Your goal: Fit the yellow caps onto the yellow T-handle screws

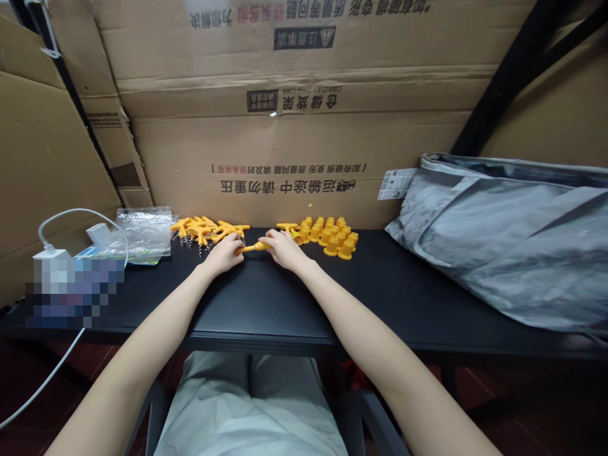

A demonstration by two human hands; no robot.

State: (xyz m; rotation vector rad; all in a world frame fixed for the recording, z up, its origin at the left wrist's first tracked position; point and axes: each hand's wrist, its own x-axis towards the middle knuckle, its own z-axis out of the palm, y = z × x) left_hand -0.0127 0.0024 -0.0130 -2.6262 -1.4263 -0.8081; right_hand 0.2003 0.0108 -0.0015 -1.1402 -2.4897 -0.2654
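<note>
Both my hands are together near the far side of the black desk [256, 310], with a yellow plastic corkscrew [255, 247] lying level between them. My left hand [224, 254] has its fingers closed around the corkscrew's left end. The right end, which widens, is pinched in my right hand [286, 250]; the fingers partly hide it. Just left of my left hand is a pile of yellow handles with bare metal spirals [202, 229]. To the right of my right hand stand several yellow cone-shaped bases [332, 235]. Behind that hand lies another yellow handle [287, 226].
Cardboard [285, 139] walls off the back of the desk. A large grey bag [503, 240] takes up the right side. At left are clear plastic wrap [145, 234], a white charger [53, 269] with a cable, and a blurred-out item [78, 294].
</note>
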